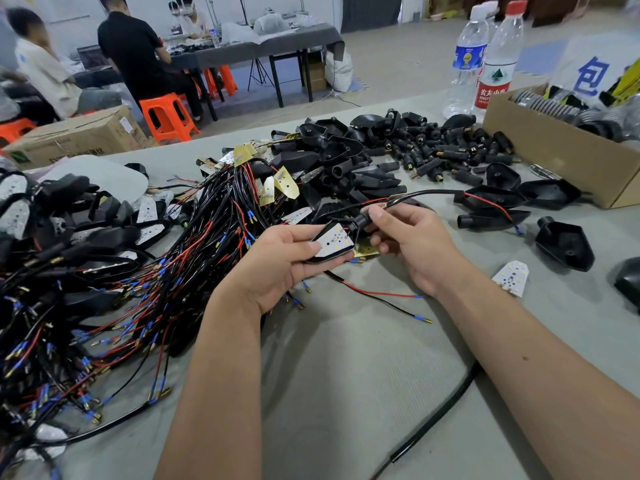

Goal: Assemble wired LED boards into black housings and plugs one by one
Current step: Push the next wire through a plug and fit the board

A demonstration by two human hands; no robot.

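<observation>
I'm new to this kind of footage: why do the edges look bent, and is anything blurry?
Head view: the wide lens bows the table edge and stretches the forearms; the LED board in the left hand is sharp, the right hand too; the far workers and the water bottles look soft; the light is even, with faint shadows.

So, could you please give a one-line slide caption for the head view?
Left hand holds a black housing with LED board while right hand grips its plug.
</observation>
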